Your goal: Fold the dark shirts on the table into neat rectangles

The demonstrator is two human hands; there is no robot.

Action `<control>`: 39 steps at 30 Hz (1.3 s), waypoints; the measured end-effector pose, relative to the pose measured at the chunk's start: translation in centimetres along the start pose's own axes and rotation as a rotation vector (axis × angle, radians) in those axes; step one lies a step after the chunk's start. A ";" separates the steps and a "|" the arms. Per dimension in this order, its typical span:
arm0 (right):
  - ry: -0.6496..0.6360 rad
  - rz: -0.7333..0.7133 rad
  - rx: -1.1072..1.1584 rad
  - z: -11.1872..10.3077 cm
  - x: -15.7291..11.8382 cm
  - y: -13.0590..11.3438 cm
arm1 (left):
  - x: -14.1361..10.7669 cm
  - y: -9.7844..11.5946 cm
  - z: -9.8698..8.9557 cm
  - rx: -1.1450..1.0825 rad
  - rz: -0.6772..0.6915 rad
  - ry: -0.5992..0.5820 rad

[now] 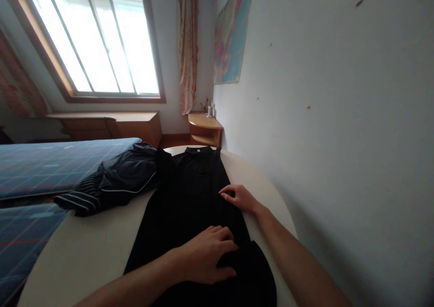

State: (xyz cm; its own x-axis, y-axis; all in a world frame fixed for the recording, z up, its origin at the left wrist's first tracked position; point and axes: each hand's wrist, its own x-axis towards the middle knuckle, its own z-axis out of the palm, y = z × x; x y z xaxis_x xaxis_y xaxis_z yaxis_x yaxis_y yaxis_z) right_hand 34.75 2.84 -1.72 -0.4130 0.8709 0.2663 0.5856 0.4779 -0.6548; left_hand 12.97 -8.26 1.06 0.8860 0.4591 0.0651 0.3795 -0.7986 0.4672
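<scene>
A black collared shirt [190, 212] lies spread lengthwise on the round white table [271, 185], its collar at the far end. My left hand [212, 255] is over the lower part of the shirt, thumb and fingers apart, palm down. Farther up, along the shirt's right edge, is my right hand [240, 197]. Its thumb and forefinger tips come together in a pinch at the cloth. How much fabric sits between them is hard to see, black on black. Near the bottom right, the cloth bulges outward beyond my left fingers.
Dark clothing [129, 171] with striped and white-piped parts lies bunched at the table's left side. Beyond it is a bed [68, 162] with a blue plaid cover. A white wall [325, 139] rises close on the right. A corner shelf [205, 121] stands behind the table.
</scene>
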 end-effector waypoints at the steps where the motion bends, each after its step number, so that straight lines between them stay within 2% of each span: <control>1: 0.001 -0.003 -0.002 0.0 0.0 0.0 | 0.2 0.2 0.1 0.000 -0.010 -0.002; 7: 0.000 -0.011 -0.010 0.1 -0.2 -0.2 | 1.1 1.6 1.2 0.020 -0.081 0.017; 12: -0.001 -0.013 -0.029 0.0 -0.2 -0.2 | 0.1 2.4 1.1 -0.071 0.158 0.006; 14: -0.007 -0.006 -0.034 -0.1 -0.2 -0.3 | -0.4 2.8 0.8 -0.097 0.184 -0.041; 19: 0.000 -0.010 -0.039 -0.1 -0.2 -0.5 | -0.6 3.9 0.9 0.016 0.100 -0.126; 23: 0.003 -0.012 -0.047 0.0 -0.2 -0.4 | 0.7 4.9 2.1 0.155 -0.032 -0.105; 25: 0.004 -0.016 -0.048 0.1 -0.2 -0.4 | 1.6 5.4 2.6 0.212 -0.055 -0.083; 28: 0.008 -0.037 -0.067 0.1 -0.2 -0.3 | 2.6 5.8 3.5 0.288 0.037 -0.063; 32: 0.029 -0.102 -0.123 0.2 -0.2 -0.2 | 3.0 5.6 5.0 0.333 0.232 -0.027; 34: 0.031 -0.140 -0.138 0.3 -0.2 -0.1 | 2.7 5.1 5.2 0.284 0.370 -0.051; 36: 0.019 -0.155 -0.157 0.3 -0.2 0.1 | 2.3 4.5 4.5 0.177 0.476 -0.083; 37: 0.013 -0.153 -0.167 0.3 -0.1 0.1 | 2.2 4.2 3.8 0.130 0.486 -0.081; 39: 0.013 -0.143 -0.183 0.4 -0.1 0.3 | 1.8 3.4 2.3 0.101 0.392 -0.026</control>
State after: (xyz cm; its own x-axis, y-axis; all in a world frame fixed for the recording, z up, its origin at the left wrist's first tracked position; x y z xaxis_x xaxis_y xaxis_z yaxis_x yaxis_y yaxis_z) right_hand 34.62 2.85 -2.22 -0.4922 0.7939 0.3570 0.6392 0.6080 -0.4709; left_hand 16.41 -11.02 0.74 0.9747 0.1029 0.1984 0.0343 -0.9460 0.3222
